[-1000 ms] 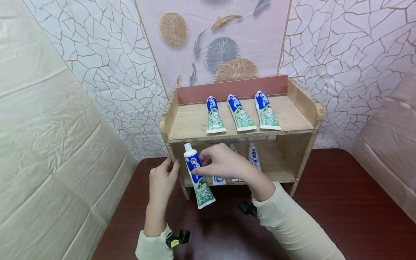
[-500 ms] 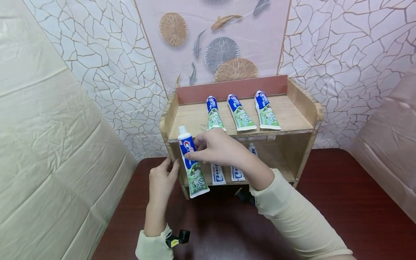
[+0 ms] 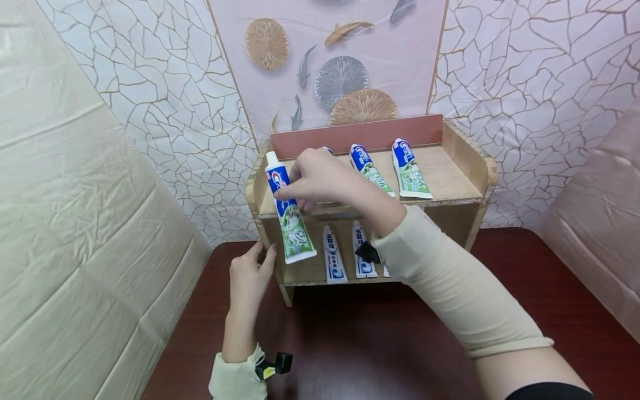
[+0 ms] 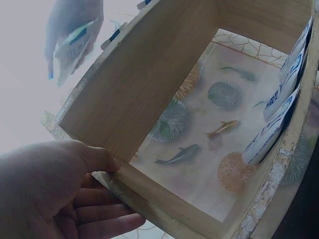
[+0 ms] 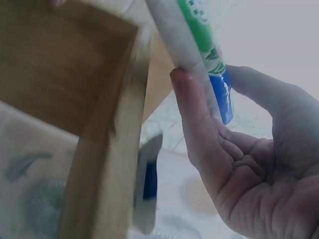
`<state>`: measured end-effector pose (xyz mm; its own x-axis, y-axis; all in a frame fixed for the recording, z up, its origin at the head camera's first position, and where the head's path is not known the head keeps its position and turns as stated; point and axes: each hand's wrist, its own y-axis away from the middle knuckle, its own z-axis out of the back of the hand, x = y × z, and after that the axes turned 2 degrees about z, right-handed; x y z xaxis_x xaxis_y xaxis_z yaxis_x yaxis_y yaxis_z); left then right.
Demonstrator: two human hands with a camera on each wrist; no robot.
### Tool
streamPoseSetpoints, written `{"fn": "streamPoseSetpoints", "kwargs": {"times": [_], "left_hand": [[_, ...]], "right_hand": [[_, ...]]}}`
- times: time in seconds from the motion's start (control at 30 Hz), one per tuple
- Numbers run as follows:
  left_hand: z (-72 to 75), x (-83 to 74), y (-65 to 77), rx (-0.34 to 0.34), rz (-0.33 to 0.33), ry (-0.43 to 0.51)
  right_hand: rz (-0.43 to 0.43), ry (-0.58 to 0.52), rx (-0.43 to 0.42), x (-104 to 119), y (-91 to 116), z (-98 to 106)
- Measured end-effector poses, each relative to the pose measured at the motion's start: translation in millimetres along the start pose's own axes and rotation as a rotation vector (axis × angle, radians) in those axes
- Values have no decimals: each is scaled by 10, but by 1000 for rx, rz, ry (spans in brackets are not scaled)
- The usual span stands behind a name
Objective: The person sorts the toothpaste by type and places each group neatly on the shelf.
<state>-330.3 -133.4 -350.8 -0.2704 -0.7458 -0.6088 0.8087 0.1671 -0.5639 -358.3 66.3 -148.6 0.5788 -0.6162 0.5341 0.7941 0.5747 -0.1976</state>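
Note:
My right hand [image 3: 322, 178] pinches a blue and green toothpaste tube [image 3: 291, 222] between thumb and fingers, cap up and slightly tilted, in front of the upper shelf's left end. In the right wrist view the tube [image 5: 202, 40] shows edge-on beside the shelf board. My left hand [image 3: 252, 278] holds the left side panel of the wooden shelf [image 3: 445, 214]. Its thumb lies on the panel's edge and its fingers on the outer side, as the left wrist view shows. Two like tubes [image 3: 412, 172] lie plainly visible on the upper shelf; another is mostly hidden behind my right hand.
White and blue toothpaste tubes [image 3: 334, 255] lie on the lower shelf, one largely covered by my right sleeve. The shelf stands on a dark red table [image 3: 200, 344] against a patterned wall [image 3: 180, 100]. A pale padded panel [image 3: 90, 222] rises at the left.
My right hand has lifted the tube from lower-shelf height up to the upper shelf, shifting slightly left. My left hand has stayed on the side panel.

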Motion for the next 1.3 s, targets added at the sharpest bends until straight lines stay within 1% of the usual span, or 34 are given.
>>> {"fn": "streamPoseSetpoints", "kwargs": {"times": [0.13,0.27,0.37,0.47,0.53,0.63,0.67,0.7,0.77,0.87,0.9,0.93,1.0,1.13,1.3], "left_hand": [[-1,-2,-6,-6,2,-1],[-9,1,-9,-14,-5,-2],[-10,3,-9,-14,-9,-4],[-4,1,-9,-12,-9,-3],[-1,2,-8,-11,-12,-2],[2,5,-8,-13,-17,-2],[3,6,-8,-13,-18,-3],[3,7,-9,-12,-20,-4],[2,7,-9,-11,-21,-2],[2,6,-8,-7,-19,3],[1,6,-6,-5,-19,3],[0,6,-6,-4,-18,4],[-2,8,-6,-3,-16,1],[-2,6,-10,-1,-14,-1],[6,1,-8,-2,-10,0]], "right_hand": [[-61,-65,51,-30,-224,131],[-136,-169,89,-102,-423,222],[-192,-236,99,-154,-560,265],[-224,-269,86,-197,-668,288],[-239,-264,76,-226,-717,294],[-255,-229,57,-268,-768,284],[-253,-178,48,-280,-779,278],[-260,-158,45,-291,-789,267],[-263,-79,29,-309,-804,242],[-272,8,28,-318,-809,206],[-278,0,33,-318,-806,195],[-274,18,35,-315,-801,188],[-267,3,40,-308,-785,177],[-238,-10,27,-300,-738,181],[-179,-17,-14,-311,-654,227]]}}
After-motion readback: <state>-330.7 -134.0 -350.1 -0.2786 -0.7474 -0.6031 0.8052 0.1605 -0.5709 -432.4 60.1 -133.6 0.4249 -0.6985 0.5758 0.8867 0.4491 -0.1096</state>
